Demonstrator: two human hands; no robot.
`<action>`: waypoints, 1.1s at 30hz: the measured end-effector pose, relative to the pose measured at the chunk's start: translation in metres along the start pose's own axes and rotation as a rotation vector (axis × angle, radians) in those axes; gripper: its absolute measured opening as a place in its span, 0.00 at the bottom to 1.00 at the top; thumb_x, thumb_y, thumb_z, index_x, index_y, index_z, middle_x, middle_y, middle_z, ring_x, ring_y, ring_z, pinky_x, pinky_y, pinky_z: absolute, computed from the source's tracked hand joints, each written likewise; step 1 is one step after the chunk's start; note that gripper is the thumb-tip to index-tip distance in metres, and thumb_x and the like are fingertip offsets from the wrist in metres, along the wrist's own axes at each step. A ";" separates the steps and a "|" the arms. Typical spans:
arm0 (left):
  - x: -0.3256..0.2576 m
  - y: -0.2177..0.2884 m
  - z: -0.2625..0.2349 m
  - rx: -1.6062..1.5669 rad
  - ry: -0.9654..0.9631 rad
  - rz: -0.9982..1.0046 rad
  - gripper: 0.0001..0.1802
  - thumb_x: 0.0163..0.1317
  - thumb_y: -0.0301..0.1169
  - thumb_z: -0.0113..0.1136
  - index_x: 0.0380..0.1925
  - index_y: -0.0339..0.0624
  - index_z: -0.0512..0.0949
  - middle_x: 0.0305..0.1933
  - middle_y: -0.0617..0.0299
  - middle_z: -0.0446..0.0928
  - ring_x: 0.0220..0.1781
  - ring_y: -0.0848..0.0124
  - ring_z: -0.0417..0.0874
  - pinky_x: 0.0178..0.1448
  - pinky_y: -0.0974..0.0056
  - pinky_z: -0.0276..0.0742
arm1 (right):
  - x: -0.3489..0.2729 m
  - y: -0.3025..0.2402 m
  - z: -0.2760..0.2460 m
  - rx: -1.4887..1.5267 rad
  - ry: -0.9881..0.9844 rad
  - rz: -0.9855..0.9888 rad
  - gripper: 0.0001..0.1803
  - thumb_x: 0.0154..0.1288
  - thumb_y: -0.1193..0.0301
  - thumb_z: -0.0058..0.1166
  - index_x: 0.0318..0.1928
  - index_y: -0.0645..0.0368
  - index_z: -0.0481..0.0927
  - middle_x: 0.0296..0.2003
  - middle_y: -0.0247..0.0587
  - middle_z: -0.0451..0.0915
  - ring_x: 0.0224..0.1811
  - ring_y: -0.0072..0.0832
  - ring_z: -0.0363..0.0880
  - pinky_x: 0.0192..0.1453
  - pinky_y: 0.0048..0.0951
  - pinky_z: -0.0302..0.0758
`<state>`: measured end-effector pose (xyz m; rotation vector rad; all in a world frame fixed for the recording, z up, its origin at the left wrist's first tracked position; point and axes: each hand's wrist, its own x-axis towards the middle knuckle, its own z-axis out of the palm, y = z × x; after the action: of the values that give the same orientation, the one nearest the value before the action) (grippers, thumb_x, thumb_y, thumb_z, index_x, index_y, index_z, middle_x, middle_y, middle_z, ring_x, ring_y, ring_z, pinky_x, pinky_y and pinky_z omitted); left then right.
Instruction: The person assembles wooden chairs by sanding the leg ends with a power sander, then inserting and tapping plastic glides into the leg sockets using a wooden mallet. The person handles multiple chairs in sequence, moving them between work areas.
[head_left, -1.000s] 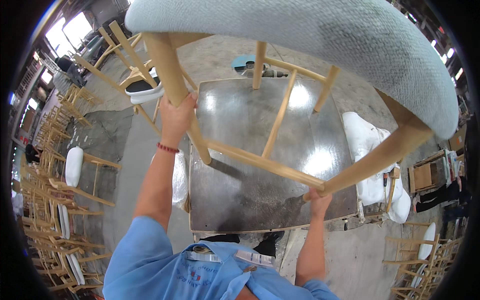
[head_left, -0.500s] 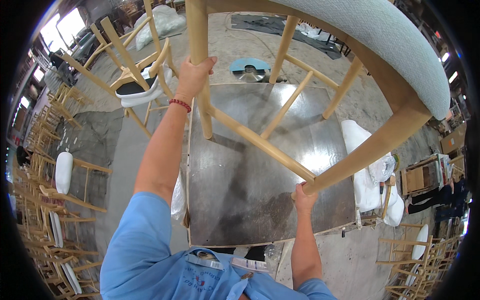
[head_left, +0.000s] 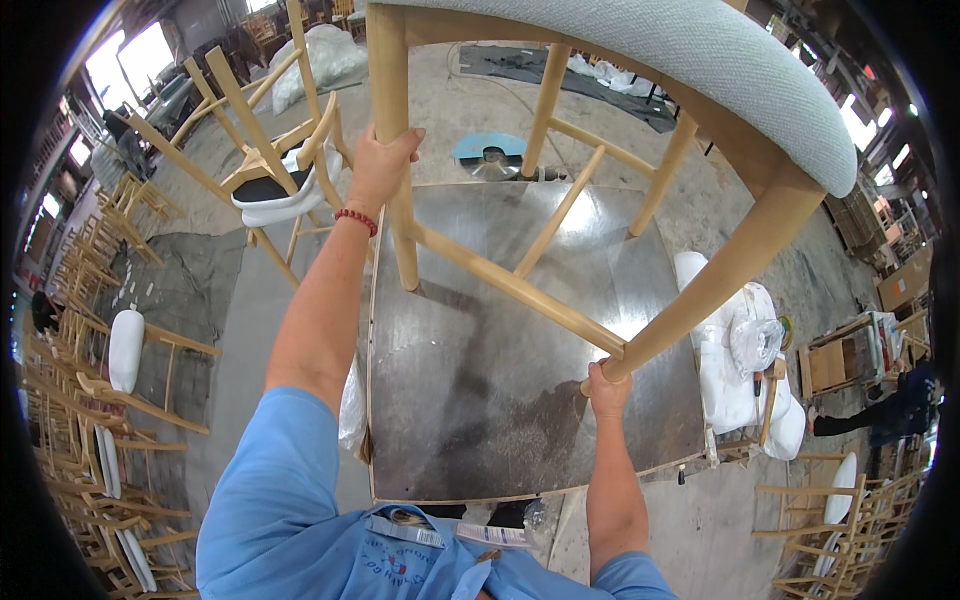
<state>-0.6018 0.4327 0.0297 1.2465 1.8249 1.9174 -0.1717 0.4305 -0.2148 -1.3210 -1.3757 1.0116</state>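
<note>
Left hand (head_left: pixel 380 165) clamped on one leg of the wooden chair (head_left: pixel 560 180), right hand (head_left: pixel 605 385) gripping another leg's foot; keep both tight, chair level above the metal table (head_left: pixel 480 400)

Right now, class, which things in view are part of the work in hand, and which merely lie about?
In hand:
wooden chair, gripped by two legs
left hand
right hand
metal-topped table beneath it

Lying about:
tilted chair with dark seat
stacked chair frames
white cushions
blue disc on the floor
</note>
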 end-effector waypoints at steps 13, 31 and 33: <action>-0.003 0.005 0.001 0.043 0.023 -0.017 0.18 0.55 0.41 0.69 0.34 0.38 0.76 0.27 0.63 0.77 0.28 0.74 0.79 0.35 0.66 0.74 | 0.017 0.006 0.001 -0.006 -0.016 -0.033 0.09 0.53 0.74 0.64 0.33 0.61 0.77 0.27 0.35 0.79 0.28 0.24 0.79 0.35 0.29 0.77; -0.020 0.027 -0.014 0.106 0.066 -0.056 0.18 0.55 0.40 0.67 0.33 0.38 0.75 0.26 0.62 0.77 0.29 0.73 0.78 0.36 0.64 0.73 | 0.032 -0.007 -0.004 0.089 -0.111 0.016 0.08 0.53 0.74 0.63 0.32 0.60 0.77 0.26 0.34 0.78 0.27 0.23 0.77 0.31 0.27 0.75; -0.045 0.034 -0.018 0.143 0.057 -0.079 0.17 0.55 0.39 0.67 0.33 0.38 0.74 0.26 0.63 0.76 0.29 0.73 0.77 0.35 0.65 0.73 | 0.022 -0.001 -0.018 0.150 -0.125 0.067 0.08 0.53 0.73 0.63 0.32 0.61 0.77 0.26 0.34 0.78 0.27 0.23 0.77 0.30 0.27 0.75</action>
<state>-0.5730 0.3824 0.0434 1.1531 2.0399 1.8271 -0.1539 0.4514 -0.2081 -1.2163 -1.3264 1.2365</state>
